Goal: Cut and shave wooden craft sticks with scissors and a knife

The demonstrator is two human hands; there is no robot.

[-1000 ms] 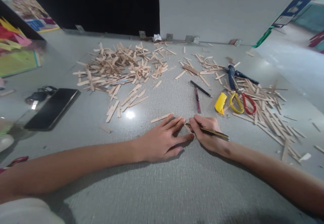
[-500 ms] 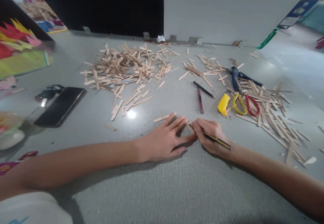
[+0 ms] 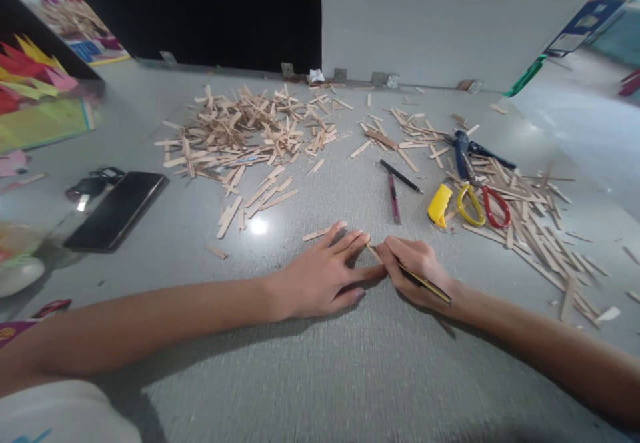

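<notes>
Left hand (image 3: 320,276) is pressed flat on a thin, light, easily snapped wooden stick (image 3: 374,253), while a pencil (image 3: 425,284) is gripped by the right hand (image 3: 417,273).

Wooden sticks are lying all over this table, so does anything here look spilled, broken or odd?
Yes: the sticks lie in loose, criss-crossed heaps, with more scattered around the scissors, many as short cut pieces. It looks like working mess, not damage. The left hand presses one small stick flat; the right hand holds a pencil.

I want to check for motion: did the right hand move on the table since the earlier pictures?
No. The right hand keeps the pen beside the left hand, just below the yellow cutter; only the camera shifted.
</notes>
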